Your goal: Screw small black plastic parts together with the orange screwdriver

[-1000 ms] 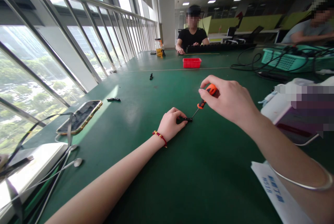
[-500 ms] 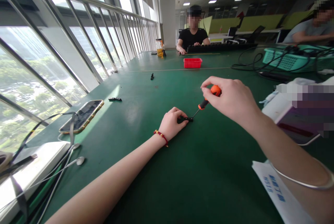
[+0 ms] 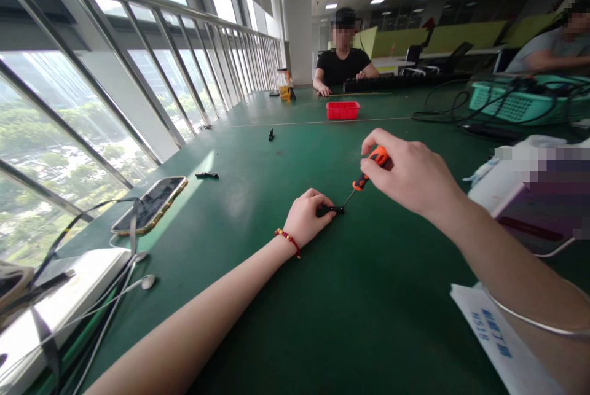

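My left hand [image 3: 305, 218] rests on the green table [image 3: 258, 297], fingers pinched on a small black part [image 3: 332, 209] that it holds down. My right hand [image 3: 410, 174] is closed round the orange handle of a small screwdriver [image 3: 369, 169]. The screwdriver slants down to the left and its thin tip meets the black part. A red bead bracelet sits on my left wrist and a thin silver bangle on my right forearm.
A phone [image 3: 150, 204] and white earphones [image 3: 138, 281] lie at left by the window rail. Loose black parts [image 3: 206, 175] lie further out, and a red tray [image 3: 342, 110] beyond. A box [image 3: 530, 192] and paper slip [image 3: 498, 333] are at right. Two people sit at the far end.
My right hand has shifted slightly on the screwdriver handle while the tip stays on the black part. The view has drifted a little; my left hand keeps its hold.
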### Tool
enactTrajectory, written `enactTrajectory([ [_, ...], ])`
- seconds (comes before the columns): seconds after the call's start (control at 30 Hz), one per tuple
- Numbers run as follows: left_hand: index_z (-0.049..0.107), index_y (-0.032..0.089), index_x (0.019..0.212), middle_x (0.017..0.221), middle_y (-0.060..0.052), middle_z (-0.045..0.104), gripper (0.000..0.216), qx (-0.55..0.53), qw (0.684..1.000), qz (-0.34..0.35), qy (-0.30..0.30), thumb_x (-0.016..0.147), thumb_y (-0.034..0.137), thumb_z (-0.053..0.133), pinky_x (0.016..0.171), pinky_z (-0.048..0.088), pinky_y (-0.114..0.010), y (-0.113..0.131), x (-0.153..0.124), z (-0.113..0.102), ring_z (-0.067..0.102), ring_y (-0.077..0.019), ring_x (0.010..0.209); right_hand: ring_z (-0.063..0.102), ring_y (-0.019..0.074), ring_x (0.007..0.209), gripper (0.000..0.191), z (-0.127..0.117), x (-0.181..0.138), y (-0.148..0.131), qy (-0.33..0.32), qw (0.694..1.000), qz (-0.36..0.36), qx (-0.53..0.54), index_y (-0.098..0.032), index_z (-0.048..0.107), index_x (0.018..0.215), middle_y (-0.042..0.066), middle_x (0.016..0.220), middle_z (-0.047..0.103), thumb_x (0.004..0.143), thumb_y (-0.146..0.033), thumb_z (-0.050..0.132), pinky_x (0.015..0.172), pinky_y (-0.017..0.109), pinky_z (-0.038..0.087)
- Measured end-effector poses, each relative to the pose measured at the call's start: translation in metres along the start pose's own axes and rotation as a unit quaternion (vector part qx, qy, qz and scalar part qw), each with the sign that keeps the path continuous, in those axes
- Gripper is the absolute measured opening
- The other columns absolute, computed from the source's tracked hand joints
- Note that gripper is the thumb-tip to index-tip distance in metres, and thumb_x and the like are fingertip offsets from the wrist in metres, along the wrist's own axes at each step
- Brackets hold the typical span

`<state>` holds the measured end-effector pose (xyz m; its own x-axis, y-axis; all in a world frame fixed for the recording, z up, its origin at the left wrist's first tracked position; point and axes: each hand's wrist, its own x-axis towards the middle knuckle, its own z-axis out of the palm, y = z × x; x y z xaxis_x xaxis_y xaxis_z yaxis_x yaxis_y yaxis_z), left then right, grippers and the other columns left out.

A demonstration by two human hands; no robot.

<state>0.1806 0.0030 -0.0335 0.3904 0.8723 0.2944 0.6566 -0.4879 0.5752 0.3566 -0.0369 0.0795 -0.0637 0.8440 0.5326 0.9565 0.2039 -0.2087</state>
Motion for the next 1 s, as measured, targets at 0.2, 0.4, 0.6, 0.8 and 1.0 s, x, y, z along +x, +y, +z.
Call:
enactTrajectory([
  [0.2, 0.067, 0.019, 0.084, 0.09, -0.003, 0.057, 0.013, -0.001, 1.0, 0.001, 0.001, 0.074, 0.024, 0.061, 0.071, 0.049, -0.025, -0.0005, -0.0005, 0.0009, 0.057, -0.0139, 0.077, 0.046, 0.0154, 0.051, 0.021, 0.0004, 0.0, 0.0003, 0.0, 1.0, -0.004, 0.005, -0.024, 0.06, 0.09, 0.0, 0.061, 0.058, 0.079, -0.036, 0.046, 0.049, 0.026, 0.025],
  [0.4, 0.067, 0.019, 0.084, 0.09, -0.003, 0.057, 0.013, -0.005, 1.0, 0.001, 0.001, 0.074, 0.024, 0.061, 0.071, 0.049, -0.025, 0.0, -0.0003, 0.0004, 0.057, -0.0137, 0.077, 0.045, 0.0148, 0.049, 0.031, -0.0011, 0.0, 0.0008, -0.024, 0.999, -0.005, 0.027, -0.024, 0.06, 0.071, 0.0, 0.055, 0.055, 0.083, -0.044, 0.04, 0.047, 0.026, 0.025],
  [0.6, 0.067, 0.019, 0.084, 0.09, -0.002, 0.057, 0.013, -0.004, 1.0, 0.001, 0.001, 0.074, 0.023, 0.062, 0.072, 0.05, -0.025, 0.0, -0.0002, 0.0002, 0.057, -0.0137, 0.077, 0.046, 0.0144, 0.051, 0.025, 0.0006, 0.0001, 0.0003, 0.005, 0.999, -0.021, 0.028, -0.024, 0.058, 0.097, 0.0, 0.064, 0.059, 0.074, -0.033, 0.052, 0.048, 0.025, 0.027],
  [0.8, 0.068, 0.019, 0.084, 0.09, -0.003, 0.057, 0.013, -0.005, 1.0, 0.001, 0.002, 0.074, 0.024, 0.061, 0.073, 0.05, -0.026, -0.0004, -0.0002, 0.0004, 0.058, -0.014, 0.078, 0.045, 0.0159, 0.05, 0.028, 0.0018, 0.0, 0.0014, -0.001, 1.0, -0.003, 0.004, -0.025, 0.061, 0.079, 0.001, 0.055, 0.054, 0.083, -0.044, 0.042, 0.047, 0.026, 0.025],
  [1.0, 0.067, 0.019, 0.084, 0.09, -0.002, 0.057, 0.013, -0.001, 1.0, 0.005, 0.005, 0.074, 0.023, 0.062, 0.073, 0.049, -0.026, -0.0002, -0.0006, 0.0009, 0.058, -0.0139, 0.077, 0.047, 0.016, 0.053, 0.025, 0.002, 0.0, 0.0002, 0.002, 1.0, -0.007, 0.023, -0.024, 0.059, 0.092, 0.001, 0.064, 0.059, 0.078, -0.041, 0.049, 0.048, 0.026, 0.027],
])
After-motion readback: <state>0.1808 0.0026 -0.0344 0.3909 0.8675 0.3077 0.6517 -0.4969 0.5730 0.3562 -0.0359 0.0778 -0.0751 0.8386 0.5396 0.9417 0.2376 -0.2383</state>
